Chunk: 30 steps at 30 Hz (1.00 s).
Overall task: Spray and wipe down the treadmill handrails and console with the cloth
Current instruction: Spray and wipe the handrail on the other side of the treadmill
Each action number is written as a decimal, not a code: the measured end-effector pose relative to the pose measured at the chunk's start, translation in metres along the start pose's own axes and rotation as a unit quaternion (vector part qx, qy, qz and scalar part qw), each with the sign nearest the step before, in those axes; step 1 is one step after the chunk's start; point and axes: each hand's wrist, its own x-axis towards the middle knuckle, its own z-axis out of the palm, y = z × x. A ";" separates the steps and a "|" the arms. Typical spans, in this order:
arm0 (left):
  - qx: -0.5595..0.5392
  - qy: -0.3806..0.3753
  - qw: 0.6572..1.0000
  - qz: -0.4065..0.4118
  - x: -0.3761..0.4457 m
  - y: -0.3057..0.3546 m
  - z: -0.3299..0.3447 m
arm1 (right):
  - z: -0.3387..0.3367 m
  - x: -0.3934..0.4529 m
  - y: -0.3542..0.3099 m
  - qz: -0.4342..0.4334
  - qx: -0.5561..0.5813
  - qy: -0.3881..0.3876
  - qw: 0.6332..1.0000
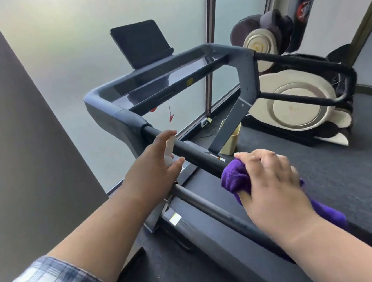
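Note:
My left hand (153, 165) grips a small white spray bottle (170, 150), forefinger on its top, right beside the treadmill's black left handrail (195, 154). My right hand (274, 184) holds a bunched purple cloth (235, 179) pressed against the same handrail, lower down toward me. The grey console (158, 84) spans the front of the treadmill, and a dark tablet screen (140, 44) stands on top of it. The right handrail (310, 63) runs off to the right. A red safety clip (171, 117) dangles under the console.
A grey wall (16, 147) stands close on the left and frosted glass (73, 37) lies behind the treadmill. A cream and dark exercise machine (298, 103) sits at the right on dark carpet. A pale yellow bin (231, 143) stands by the treadmill's upright.

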 end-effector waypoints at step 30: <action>0.048 -0.118 0.982 0.140 0.049 -0.010 0.007 | 0.021 0.000 -0.026 0.030 -0.054 -0.017 0.998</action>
